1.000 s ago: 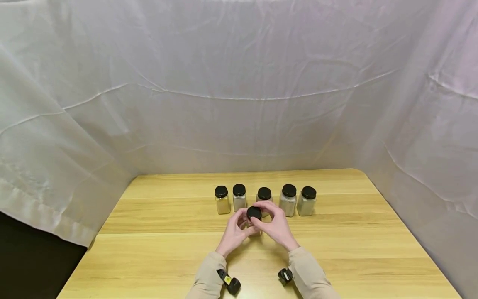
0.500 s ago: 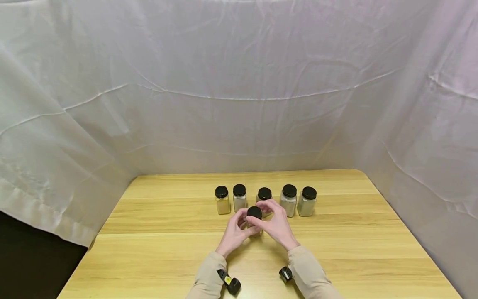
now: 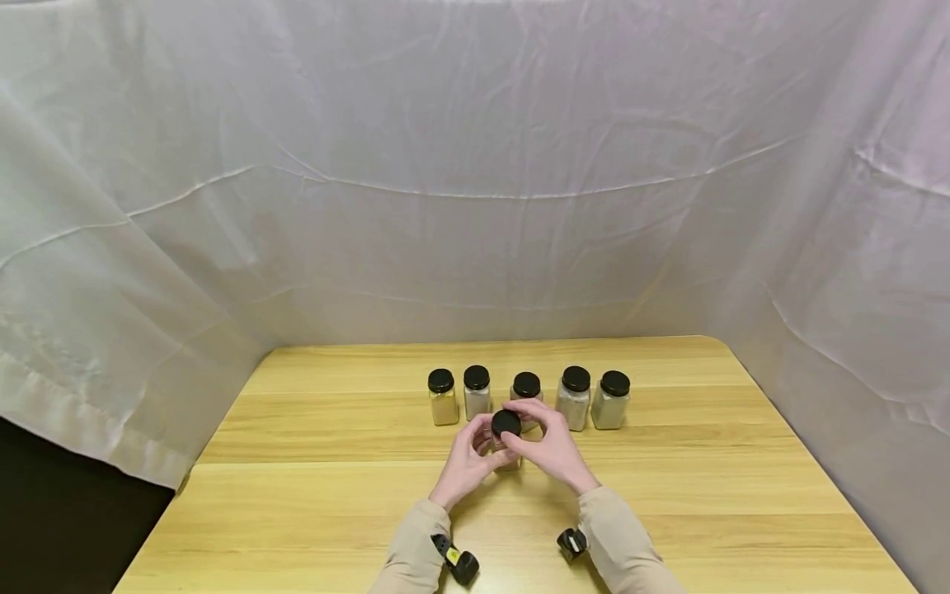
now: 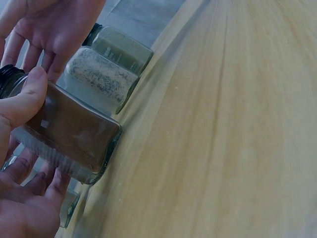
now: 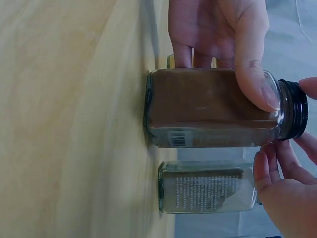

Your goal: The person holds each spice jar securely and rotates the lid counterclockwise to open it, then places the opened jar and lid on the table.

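A square glass jar of brown powder (image 5: 198,99) stands upright on the wooden table in front of the person. Around its body the left hand (image 3: 466,470) holds it, thumb on the near side and fingers on the far side. On top is a black screw lid (image 3: 506,422), which the right hand (image 3: 552,454) grips by the rim between thumb and fingers. In the right wrist view the lid (image 5: 294,109) sits on the jar's neck. The left wrist view shows the left thumb near the jar's shoulder, with the right hand (image 4: 59,25) above; the lid is partly cut off there.
Behind the held jar several black-lidded jars stand in a row, from a yellow-filled jar (image 3: 444,404) at left to a greenish-grey one (image 3: 610,406) at right. The middle jar (image 3: 526,386) is partly hidden by the right hand. Pale cloth (image 3: 475,247) encloses the table (image 3: 334,495).
The right thumb and fingers have shifted back and forth slightly around the lid's rim, and the right wrist has turned a little. The left hand and the jar have stayed in place.
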Tool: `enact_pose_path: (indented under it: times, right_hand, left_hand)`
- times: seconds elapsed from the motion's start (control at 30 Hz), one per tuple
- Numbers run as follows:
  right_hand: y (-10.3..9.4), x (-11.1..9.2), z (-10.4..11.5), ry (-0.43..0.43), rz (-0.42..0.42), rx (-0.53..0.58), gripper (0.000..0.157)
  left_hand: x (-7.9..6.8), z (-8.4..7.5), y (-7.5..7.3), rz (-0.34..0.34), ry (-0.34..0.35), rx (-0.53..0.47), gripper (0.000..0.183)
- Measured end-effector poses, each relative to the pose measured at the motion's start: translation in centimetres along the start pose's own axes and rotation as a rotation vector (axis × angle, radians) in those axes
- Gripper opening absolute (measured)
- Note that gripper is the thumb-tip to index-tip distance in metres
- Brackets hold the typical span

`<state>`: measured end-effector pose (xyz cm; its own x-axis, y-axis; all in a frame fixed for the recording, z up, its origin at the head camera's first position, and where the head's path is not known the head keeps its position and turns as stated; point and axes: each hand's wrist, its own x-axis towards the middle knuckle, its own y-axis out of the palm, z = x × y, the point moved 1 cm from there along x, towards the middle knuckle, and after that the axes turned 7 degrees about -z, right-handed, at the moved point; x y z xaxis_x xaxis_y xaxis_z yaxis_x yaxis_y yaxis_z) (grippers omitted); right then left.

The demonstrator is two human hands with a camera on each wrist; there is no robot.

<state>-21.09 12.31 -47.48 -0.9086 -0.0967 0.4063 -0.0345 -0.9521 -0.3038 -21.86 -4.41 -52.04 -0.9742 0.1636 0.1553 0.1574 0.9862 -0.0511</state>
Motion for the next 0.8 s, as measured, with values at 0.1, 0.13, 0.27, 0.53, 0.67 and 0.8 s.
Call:
enact_pose_path:
  times: [0.1,0.13,0.27,0.53,0.67,0.8]
  right_hand:
    - [0.06,-0.1,-0.06,0.021,-0.018,-0.005,0.045]
    - [0.1,-0.12,-0.1,0.028,-0.028,-0.014,0.046]
    - [0.3,-0.17,-0.2,0.026,-0.08,-0.065,0.045]
    - [0.47,-0.11,0.23,0.03,-0.124,-0.089,0.041]
    - [0.48,-0.12,0.4,0.023,-0.114,-0.083,0.038]
    - [0.46,-0.13,0.28,-0.004,-0.077,-0.056,0.038]
  left_hand:
    - [0.02,-0.01,-0.01,0.002,0.001,-0.004,0.05]
    - [0.03,0.01,-0.02,0.003,0.003,-0.005,0.05]
    - [0.03,0.09,-0.02,0.004,0.021,0.005,0.048]
    - [0.06,0.2,0.0,0.006,0.029,0.005,0.048]
    - [0.06,0.22,0.0,0.004,0.035,0.007,0.048]
    - [0.12,0.28,-0.04,0.0,0.028,0.019,0.048]
